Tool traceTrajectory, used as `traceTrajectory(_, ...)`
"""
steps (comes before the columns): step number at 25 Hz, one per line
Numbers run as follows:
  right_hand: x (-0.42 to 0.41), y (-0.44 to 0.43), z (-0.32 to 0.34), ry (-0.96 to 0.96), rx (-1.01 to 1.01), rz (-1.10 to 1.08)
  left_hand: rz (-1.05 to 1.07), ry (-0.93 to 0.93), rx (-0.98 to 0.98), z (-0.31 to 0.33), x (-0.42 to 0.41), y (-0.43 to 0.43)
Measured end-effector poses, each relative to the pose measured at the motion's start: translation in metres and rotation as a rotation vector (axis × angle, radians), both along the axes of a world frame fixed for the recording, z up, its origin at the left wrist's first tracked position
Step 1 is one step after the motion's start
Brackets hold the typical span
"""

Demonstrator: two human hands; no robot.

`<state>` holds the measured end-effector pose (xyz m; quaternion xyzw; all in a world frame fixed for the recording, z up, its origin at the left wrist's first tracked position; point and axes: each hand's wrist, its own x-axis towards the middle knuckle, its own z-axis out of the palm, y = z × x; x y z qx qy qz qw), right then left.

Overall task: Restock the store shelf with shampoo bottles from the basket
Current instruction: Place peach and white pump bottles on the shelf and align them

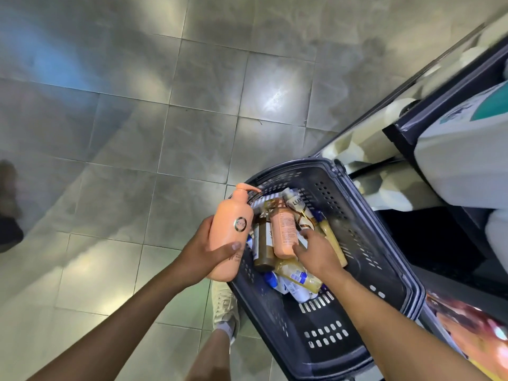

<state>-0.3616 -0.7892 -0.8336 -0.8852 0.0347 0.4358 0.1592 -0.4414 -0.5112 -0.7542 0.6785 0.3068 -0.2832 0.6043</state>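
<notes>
Over grey floor tiles (192,78), left hand (203,251) gripping pump bottle (233,215), right hand (319,257) loosely touching smaller bottle (284,229)

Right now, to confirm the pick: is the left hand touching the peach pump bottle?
Touching. Head view: the left hand wraps the peach pump bottle, thumb across its front.

Glossy grey floor tiles (192,78) fill most of the view, streaked with pale light reflections. A beige lace-up sneaker (225,306) stands on them at bottom centre. A blurred dark shoe (9,232) sits at the left edge. An orange-toned printed pack (472,334), too blurred to read, shows at lower right.
</notes>
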Motion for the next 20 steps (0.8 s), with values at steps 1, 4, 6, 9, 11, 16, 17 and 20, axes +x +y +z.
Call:
traceTrajectory(1,0.003,0.008,-0.012,0.01,-0.015,-0.029,0.029,-0.013,-0.015,0.0,-0.004,0.007)
traceTrajectory(4,0.011,0.032,-0.052,0.032,-0.091,-0.138,0.093,-0.039,-0.073,-0.006,-0.012,0.023)
traceTrajectory(6,0.013,0.047,-0.076,0.066,-0.169,-0.132,0.123,-0.039,-0.106,-0.015,-0.014,0.031)
traceTrajectory(9,0.01,0.063,-0.104,0.113,-0.324,-0.094,0.167,-0.051,-0.139,-0.03,-0.016,0.037)
traceTrajectory(11,0.007,0.065,-0.12,0.081,-0.384,-0.104,0.184,-0.061,-0.151,-0.035,-0.017,0.039)
traceTrajectory(16,0.007,0.052,-0.124,0.056,-0.265,-0.191,0.234,-0.059,-0.158,-0.029,-0.017,0.04)
traceTrajectory(17,0.009,0.047,-0.116,0.069,-0.214,-0.199,0.233,-0.063,-0.151,-0.023,-0.015,0.039)
traceTrajectory(20,0.011,0.033,-0.078,0.095,-0.066,-0.198,0.233,-0.087,-0.146,-0.001,-0.007,0.038)
